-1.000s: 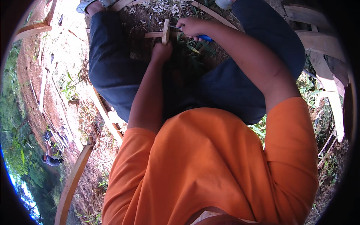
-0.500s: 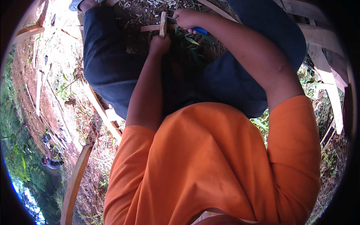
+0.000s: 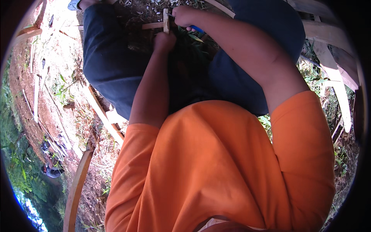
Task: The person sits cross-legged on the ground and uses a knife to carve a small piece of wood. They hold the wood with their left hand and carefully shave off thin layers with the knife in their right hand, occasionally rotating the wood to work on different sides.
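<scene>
Much green foliage (image 3: pixel 17 154) fills the far left rim, and beside it a person (image 3: pixel 53 171) in dark clothing shows small against reddish ground, the details too small to make out. Slightly to the right, a thin pale stick (image 3: pixel 36 98) lies on the sunlit earth, and lower down a curved plank (image 3: pixel 77 189) runs up from the bottom edge. Next comes a straight, pale board (image 3: pixel 102 112), slanting down toward the wearer's dark trousers (image 3: pixel 112 58). Between the spread knees, near the top, a flat strip of wood (image 3: pixel 152 25) lies roughly level, its right end passing behind the work. The left hand (image 3: pixel 165 41) is closed around the lower end of a short, pale wooden piece (image 3: pixel 166 21), which stands nearly upright in the picture. Pale shavings (image 3: pixel 158 4) are scattered on the dark soil beyond. Just right of the piece, the right hand (image 3: pixel 185 16) is wrapped around a blue-handled tool (image 3: pixel 197 29); its narrow metal end reaches the piece's right side, though whether it bites in is too small to tell. Green blades of grass (image 3: pixel 195 37) grow below that hand. Past the right knee, wide weathered boards (image 3: pixel 328 34) overlap, with a pale, tapering plank (image 3: pixel 340 89) slanting down beneath them.
</scene>
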`<state>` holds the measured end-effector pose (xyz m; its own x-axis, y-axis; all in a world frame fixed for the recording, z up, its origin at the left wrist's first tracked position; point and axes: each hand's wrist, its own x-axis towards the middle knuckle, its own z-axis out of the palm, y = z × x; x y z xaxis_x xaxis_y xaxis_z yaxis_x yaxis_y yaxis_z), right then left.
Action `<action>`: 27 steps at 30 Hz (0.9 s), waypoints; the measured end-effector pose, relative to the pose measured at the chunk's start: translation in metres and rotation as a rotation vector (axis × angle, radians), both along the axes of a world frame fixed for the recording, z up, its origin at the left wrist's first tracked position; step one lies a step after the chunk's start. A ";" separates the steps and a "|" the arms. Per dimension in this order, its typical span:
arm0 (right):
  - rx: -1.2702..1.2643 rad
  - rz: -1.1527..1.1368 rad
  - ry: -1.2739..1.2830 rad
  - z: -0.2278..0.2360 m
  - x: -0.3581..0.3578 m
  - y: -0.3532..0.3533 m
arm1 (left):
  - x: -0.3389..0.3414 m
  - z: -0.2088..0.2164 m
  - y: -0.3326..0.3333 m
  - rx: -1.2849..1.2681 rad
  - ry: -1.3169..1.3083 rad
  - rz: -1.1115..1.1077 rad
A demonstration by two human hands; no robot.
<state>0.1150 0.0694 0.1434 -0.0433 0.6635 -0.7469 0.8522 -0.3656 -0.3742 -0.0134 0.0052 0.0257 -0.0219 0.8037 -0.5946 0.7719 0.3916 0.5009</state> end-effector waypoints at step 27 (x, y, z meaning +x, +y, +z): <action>0.053 -0.013 -0.039 -0.038 -0.007 0.021 | 0.004 0.000 0.019 -0.125 -0.232 0.169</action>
